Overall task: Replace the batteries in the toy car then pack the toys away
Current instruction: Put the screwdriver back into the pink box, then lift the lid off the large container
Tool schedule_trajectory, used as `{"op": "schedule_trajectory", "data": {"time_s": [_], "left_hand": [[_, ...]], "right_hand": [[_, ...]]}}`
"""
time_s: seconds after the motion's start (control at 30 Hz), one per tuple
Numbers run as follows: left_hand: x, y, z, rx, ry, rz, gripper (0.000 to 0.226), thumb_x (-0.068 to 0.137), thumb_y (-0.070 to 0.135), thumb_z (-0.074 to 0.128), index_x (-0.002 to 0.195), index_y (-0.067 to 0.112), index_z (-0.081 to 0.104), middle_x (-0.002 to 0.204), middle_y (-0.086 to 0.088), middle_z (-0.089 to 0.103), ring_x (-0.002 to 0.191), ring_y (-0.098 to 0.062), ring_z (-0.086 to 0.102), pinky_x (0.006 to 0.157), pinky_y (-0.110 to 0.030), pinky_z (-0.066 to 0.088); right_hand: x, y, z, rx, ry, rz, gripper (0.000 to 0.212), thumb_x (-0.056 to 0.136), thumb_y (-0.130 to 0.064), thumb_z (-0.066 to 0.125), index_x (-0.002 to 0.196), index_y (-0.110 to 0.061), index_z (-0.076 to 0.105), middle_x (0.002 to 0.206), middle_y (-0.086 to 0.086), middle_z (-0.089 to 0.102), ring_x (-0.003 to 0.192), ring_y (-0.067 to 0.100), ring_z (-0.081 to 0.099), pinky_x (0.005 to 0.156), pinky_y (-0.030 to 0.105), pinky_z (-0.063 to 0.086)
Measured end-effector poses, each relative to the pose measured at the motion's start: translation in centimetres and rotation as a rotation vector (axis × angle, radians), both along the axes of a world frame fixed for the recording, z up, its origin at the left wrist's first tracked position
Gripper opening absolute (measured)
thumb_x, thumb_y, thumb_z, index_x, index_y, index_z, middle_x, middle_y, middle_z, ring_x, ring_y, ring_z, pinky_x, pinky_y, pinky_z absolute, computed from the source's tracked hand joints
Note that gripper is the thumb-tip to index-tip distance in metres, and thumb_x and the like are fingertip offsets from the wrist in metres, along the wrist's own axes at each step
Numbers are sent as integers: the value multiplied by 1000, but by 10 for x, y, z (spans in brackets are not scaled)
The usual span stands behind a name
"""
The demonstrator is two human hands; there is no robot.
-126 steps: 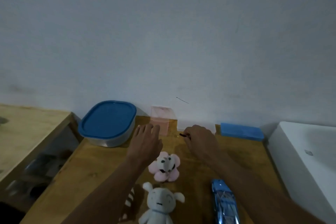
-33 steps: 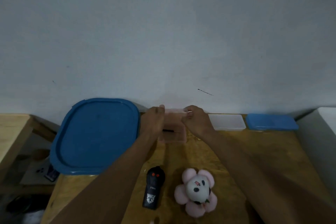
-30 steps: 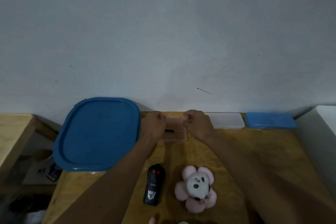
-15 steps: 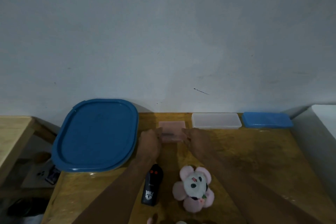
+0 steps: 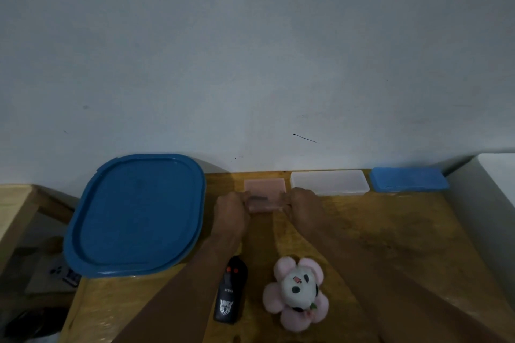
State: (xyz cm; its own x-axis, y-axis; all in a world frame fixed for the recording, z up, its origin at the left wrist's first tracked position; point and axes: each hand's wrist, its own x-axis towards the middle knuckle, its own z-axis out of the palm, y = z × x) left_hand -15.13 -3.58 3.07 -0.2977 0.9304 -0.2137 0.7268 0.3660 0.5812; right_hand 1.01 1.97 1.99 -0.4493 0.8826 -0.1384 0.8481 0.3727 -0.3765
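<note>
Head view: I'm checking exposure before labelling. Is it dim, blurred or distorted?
Head view: dim and bluish, no glare; the table edges bow from the wide lens; the pink box between the left hand and right hand is soft, its dark contents unreadable.

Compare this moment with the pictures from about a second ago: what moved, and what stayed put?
Both hands, left hand and right hand, keep their grip on the small pink box and have drawn it from the wall toward the person, lowering it to the table. A dark item shows inside. The blue-lidded container, clear box, blue box, black remote and pink plush stayed put.
</note>
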Motion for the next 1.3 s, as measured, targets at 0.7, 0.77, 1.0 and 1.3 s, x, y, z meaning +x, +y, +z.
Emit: {"op": "schedule_trajectory", "data": {"time_s": [0.7,0.77,1.0,1.3], "left_hand": [[25,-70,21,165,370,-213,30,98,30,43,128,25,41,129,-3,50,115,-20,51,99,-39,46],[32,-81,26,159,430,-227,36,98,32,40,133,24,37,136,-5,46,126,-24,45,109,-44,38],[60,-132,39,119,522,-197,46,98,33,38,142,18,34,146,-10,39,134,-28,37,114,-44,29],[79,-205,44,92,479,-112,42,97,34,44,137,21,40,141,-5,44,127,-24,43,107,-37,35]], "right_hand": [[41,-56,41,155,47,33,32,100,-31,41,122,-14,56,124,5,59,110,20,53,95,31,39],[50,-69,44,180,85,-3,36,98,-36,44,125,-15,55,125,7,58,111,21,53,94,33,42],[69,-122,52,205,77,64,43,98,-37,44,133,-12,49,133,9,54,120,25,49,98,34,39],[79,-178,47,115,108,122,42,95,-41,46,131,-18,49,130,4,52,113,22,51,90,34,44]]}}
